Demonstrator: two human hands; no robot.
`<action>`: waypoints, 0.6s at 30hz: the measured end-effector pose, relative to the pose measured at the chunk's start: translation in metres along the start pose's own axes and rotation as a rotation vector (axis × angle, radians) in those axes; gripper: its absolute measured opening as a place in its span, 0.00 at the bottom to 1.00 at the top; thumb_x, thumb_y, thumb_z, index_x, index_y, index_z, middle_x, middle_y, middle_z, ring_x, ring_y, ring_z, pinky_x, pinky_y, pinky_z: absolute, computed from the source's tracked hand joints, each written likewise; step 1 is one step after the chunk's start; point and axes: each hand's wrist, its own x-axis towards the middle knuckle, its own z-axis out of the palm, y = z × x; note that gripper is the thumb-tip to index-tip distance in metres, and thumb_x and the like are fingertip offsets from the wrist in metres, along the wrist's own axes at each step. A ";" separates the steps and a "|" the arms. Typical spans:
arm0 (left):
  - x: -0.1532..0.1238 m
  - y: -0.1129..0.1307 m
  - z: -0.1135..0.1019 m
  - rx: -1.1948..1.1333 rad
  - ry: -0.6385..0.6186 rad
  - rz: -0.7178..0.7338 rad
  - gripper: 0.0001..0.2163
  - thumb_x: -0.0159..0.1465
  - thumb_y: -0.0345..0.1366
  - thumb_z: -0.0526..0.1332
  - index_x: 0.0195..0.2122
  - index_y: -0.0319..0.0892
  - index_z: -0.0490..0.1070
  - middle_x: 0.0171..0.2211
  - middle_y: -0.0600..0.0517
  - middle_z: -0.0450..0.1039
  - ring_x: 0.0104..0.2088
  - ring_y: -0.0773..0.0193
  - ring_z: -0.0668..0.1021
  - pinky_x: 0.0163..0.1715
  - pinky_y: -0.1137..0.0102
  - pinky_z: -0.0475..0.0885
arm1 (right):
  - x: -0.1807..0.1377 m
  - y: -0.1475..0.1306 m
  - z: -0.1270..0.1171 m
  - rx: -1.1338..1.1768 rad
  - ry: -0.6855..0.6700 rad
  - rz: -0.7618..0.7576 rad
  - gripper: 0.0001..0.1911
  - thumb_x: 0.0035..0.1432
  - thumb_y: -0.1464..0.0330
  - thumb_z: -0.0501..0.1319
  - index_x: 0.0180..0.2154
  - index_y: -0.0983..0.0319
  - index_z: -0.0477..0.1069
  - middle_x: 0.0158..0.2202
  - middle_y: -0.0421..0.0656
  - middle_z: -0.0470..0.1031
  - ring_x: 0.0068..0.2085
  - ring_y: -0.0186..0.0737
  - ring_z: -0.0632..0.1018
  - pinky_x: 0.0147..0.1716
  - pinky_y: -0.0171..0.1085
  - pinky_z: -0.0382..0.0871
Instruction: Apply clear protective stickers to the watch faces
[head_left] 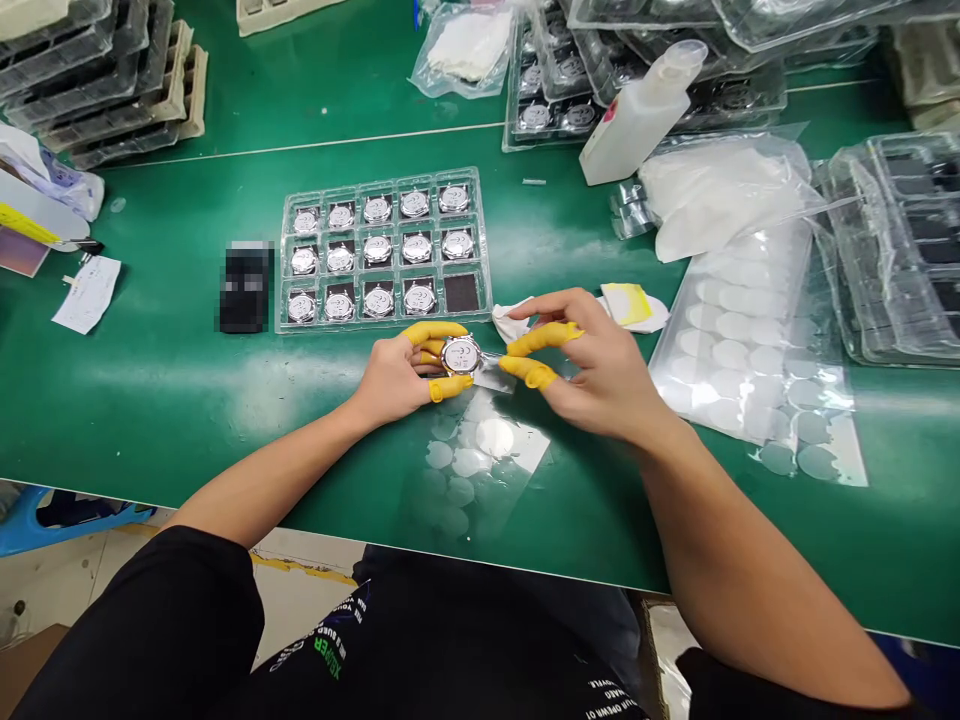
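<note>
A round silver watch case (460, 355), its engraved back facing up, is gripped between the thumb and fingers of my left hand (397, 375). Yellow finger cots cover several of my fingertips. Right beside the case, thumb and index finger of my right hand (600, 365) pinch a small clear film strip (493, 374), which reaches the case's edge; whether it sticks to it I cannot tell. Below both hands lies a clear sheet of round stickers (469, 460). Behind them, a clear plastic tray (279, 285) holds several similar watch cases, with one bare compartment (461, 293) at its front right corner.
Left of the tray lies a blurred black object (246, 288). A white squeeze bottle (637, 115) stands at the back right. A larger sticker sheet (739, 340) and stacked trays (900, 250) occupy the right; more stacked trays (105, 75) are at far left. Folded cloth (637, 306) sits behind my right hand.
</note>
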 end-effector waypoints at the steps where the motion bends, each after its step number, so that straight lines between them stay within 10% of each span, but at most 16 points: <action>1: 0.001 0.001 0.000 -0.022 0.010 -0.033 0.29 0.50 0.38 0.79 0.53 0.40 0.78 0.42 0.48 0.85 0.38 0.65 0.86 0.44 0.71 0.85 | 0.000 -0.002 0.002 0.103 0.039 0.039 0.04 0.62 0.64 0.67 0.34 0.57 0.76 0.52 0.48 0.80 0.45 0.46 0.79 0.47 0.52 0.75; 8: 0.001 0.002 0.001 -0.021 0.010 -0.070 0.28 0.49 0.35 0.79 0.53 0.41 0.78 0.39 0.50 0.84 0.36 0.67 0.84 0.42 0.71 0.84 | -0.008 -0.012 0.045 0.380 0.115 0.532 0.16 0.59 0.51 0.70 0.38 0.56 0.79 0.51 0.46 0.81 0.47 0.46 0.80 0.46 0.48 0.76; 18: 0.000 0.000 0.001 0.066 0.005 -0.041 0.28 0.51 0.37 0.79 0.54 0.43 0.80 0.38 0.51 0.83 0.36 0.65 0.84 0.42 0.70 0.82 | -0.010 -0.015 0.052 0.343 0.082 0.630 0.19 0.55 0.49 0.71 0.37 0.57 0.79 0.42 0.46 0.82 0.44 0.45 0.78 0.46 0.48 0.73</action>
